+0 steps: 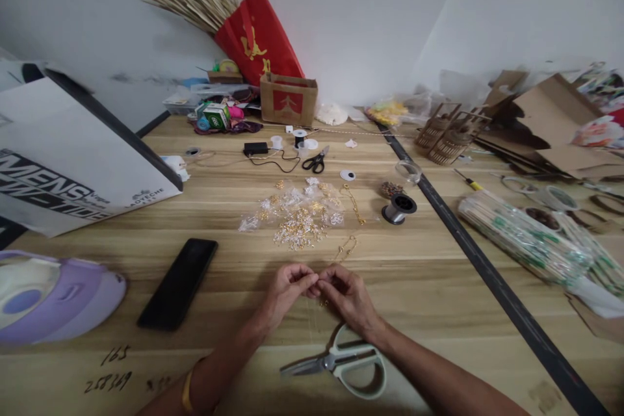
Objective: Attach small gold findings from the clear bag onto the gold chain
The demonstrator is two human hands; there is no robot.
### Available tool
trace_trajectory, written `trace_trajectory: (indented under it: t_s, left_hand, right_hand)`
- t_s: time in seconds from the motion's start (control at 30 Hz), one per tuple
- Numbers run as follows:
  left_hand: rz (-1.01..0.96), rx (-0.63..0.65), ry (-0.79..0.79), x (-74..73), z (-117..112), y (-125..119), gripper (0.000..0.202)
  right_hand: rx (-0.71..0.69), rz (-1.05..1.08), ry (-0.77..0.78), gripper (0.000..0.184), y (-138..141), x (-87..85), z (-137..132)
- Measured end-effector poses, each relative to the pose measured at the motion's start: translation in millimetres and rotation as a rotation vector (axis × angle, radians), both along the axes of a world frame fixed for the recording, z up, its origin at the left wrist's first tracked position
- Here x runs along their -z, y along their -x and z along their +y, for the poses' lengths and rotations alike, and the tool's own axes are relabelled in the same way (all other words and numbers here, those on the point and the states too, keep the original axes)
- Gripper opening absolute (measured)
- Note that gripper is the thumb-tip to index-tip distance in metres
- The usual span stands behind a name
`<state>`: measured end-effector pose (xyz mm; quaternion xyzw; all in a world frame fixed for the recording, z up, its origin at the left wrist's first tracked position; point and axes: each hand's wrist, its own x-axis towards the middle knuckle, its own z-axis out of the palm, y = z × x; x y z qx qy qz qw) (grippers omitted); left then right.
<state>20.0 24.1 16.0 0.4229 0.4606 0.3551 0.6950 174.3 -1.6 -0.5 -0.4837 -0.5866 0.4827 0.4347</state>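
My left hand [287,289] and my right hand [348,296] meet fingertip to fingertip low over the wooden table [419,286]. Both are pinched on a tiny piece between them, too small to name. A small gold bit lies on the wood just under the fingers. Beyond the hands lies a pile of small gold and silver jewellery findings in clear bags [299,214], with a gold chain [353,203] to its right. White-handled scissors [341,364] lie under my right wrist. A black phone [179,281] rests to the left of my left hand.
A spool of wire [400,208] and a small clear jar [407,172] stand right of the pile. Black scissors [316,161] lie farther back. A white bag [73,156] and purple visor [49,296] sit left; wrapped skewers [524,237] right; a red bag [258,39] at the wall.
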Motion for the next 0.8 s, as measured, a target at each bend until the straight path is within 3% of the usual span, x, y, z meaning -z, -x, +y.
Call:
trace_trajectory:
  t_s: [0.5, 0.8]
  left_hand:
    - [0.060, -0.011, -0.065, 7.7, 0.0, 0.2, 0.015]
    - [0.073, -0.004, -0.115, 12.3, -0.3, -1.5, 0.017]
  right_hand:
    - [0.032, -0.044, 0.007, 0.029, -2.4, 0.2, -0.8]
    - [-0.041, 0.054, 0.096, 0.031, -5.1, 3.5, 3.5]
